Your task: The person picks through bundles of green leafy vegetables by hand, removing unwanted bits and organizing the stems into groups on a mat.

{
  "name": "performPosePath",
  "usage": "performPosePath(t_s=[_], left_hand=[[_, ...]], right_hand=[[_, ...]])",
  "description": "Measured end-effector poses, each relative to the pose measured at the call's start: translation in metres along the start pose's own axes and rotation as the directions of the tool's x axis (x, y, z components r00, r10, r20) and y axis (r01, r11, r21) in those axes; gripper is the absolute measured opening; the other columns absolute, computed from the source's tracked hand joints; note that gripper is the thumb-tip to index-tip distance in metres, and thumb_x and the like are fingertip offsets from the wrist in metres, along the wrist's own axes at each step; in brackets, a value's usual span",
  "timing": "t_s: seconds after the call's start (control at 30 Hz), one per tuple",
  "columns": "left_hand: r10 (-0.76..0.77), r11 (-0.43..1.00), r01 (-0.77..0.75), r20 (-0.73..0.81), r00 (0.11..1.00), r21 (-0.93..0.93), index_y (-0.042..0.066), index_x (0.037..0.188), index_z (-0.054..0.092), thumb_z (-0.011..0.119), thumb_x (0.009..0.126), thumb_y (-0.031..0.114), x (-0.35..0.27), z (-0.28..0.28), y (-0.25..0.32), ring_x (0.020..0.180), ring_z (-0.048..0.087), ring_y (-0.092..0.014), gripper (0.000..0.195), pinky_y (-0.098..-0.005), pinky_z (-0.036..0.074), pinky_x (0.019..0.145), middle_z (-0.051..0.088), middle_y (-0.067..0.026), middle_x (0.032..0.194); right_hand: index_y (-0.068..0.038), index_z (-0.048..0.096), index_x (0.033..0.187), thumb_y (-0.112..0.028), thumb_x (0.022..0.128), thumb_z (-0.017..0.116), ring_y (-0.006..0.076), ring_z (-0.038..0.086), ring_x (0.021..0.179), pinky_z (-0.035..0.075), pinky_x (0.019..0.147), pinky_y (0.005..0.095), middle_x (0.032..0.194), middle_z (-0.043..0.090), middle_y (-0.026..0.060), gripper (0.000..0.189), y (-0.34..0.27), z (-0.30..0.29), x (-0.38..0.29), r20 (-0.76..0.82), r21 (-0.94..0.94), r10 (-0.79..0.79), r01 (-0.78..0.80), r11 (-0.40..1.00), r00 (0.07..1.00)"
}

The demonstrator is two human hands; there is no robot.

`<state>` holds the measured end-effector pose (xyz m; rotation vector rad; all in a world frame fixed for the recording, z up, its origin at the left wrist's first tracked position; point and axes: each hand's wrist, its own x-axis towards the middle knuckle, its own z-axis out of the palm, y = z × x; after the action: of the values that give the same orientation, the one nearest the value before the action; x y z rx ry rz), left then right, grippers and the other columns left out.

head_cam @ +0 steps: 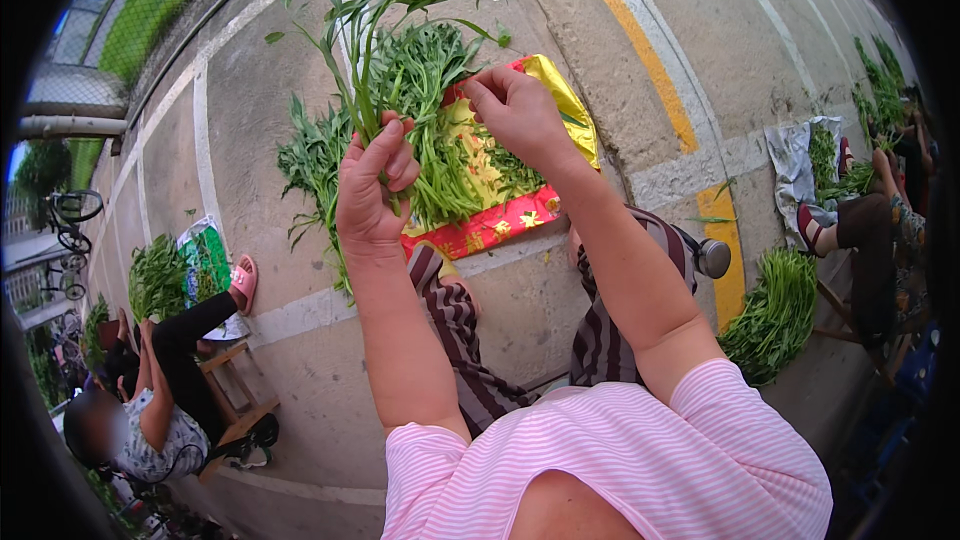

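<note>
Upright in my left hand [379, 191] is a small bunch of long-stemmed leafy greens [362, 82], its leaves spreading above the fist. My right hand [514, 116] is raised to the right of it, thumb and index finger close together; whether something thin is between them I cannot tell. Below both hands a red and yellow printed plastic sheet [495, 229] lies on the ground, with a gold fold at its right. A heap of greens [442, 195] rests on its left part, stems towards me, and loose leaves [514, 172] lie on its middle. More greens [311, 154] lie left of the sheet.
A dark metal flask or cup [712, 258] stands by my right knee. At the left a person [154, 416] sits on a wooden stool near greens [157, 277]. Another person [870, 240] sits at the right beside a silvery sheet [787, 165] and a pile of greens [776, 315].
</note>
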<state>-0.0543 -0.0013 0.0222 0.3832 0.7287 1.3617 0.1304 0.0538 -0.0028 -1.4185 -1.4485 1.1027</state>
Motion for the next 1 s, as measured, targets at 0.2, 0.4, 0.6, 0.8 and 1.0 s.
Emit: performPosePath(t_s=[0.2,0.4,0.6,0.8,1.0], left_hand=[[-0.043,0.997,0.052,0.175,0.984,-0.050,0.001,0.109,0.061,0.055,0.094,0.001,-0.001,-0.001,-0.001,0.054,0.039,-0.004,0.017,-0.0180,0.030,0.045,0.064,-0.0104,0.099],[-0.065,0.996,0.079,0.258,0.964,-0.044,0.001,0.109,0.060,0.055,0.092,-0.001,-0.005,0.002,-0.001,0.052,0.038,-0.004,0.018,-0.0190,0.029,0.045,0.064,-0.0108,0.102],[-0.068,0.996,0.083,0.264,0.962,-0.045,0.001,0.109,0.060,0.056,0.091,0.000,-0.003,0.005,-0.003,0.051,0.037,-0.004,0.018,-0.0189,0.028,0.045,0.064,-0.0114,0.103],[-0.047,0.994,0.074,0.323,0.945,-0.075,-0.002,0.113,0.056,0.048,0.097,0.002,-0.002,0.005,-0.005,0.056,0.035,-0.003,0.018,-0.0172,0.031,0.047,0.058,-0.0098,0.104],[-0.021,1.000,0.023,0.228,0.973,-0.010,-0.002,0.112,0.058,0.052,0.096,0.004,0.002,0.005,-0.003,0.055,0.037,-0.003,0.017,-0.0173,0.030,0.045,0.063,-0.0119,0.105]], right_hand=[[-0.004,0.065,0.100,-0.020,0.080,0.064,0.0319,0.065,0.092,0.051,0.081,0.0426,0.097,0.066,0.0156,0.025,-0.008,0.004,-0.020,0.143,-0.232,0.025,0.009,0.973,0.989],[0.001,0.058,0.121,-0.014,0.085,0.065,0.0206,0.063,0.103,0.050,0.088,0.0331,0.114,0.064,0.0122,0.040,-0.004,-0.006,-0.013,0.225,0.133,-0.004,-0.027,0.991,0.974],[0.000,0.056,0.128,-0.014,0.088,0.067,0.0125,0.062,0.101,0.050,0.086,0.0262,0.112,0.066,0.0089,0.044,-0.020,-0.016,-0.016,0.497,0.344,0.085,-0.287,0.894,0.863],[0.000,0.062,0.119,-0.018,0.088,0.069,0.0088,0.062,0.088,0.051,0.075,0.0240,0.102,0.068,0.0058,0.037,-0.019,-0.015,-0.018,0.513,0.378,0.092,-0.320,0.869,0.854],[0.001,0.066,0.109,-0.018,0.089,0.069,0.0061,0.059,0.071,0.048,0.064,0.0214,0.085,0.067,0.0011,0.029,-0.025,-0.016,-0.020,0.465,0.378,0.120,-0.319,0.869,0.877]])
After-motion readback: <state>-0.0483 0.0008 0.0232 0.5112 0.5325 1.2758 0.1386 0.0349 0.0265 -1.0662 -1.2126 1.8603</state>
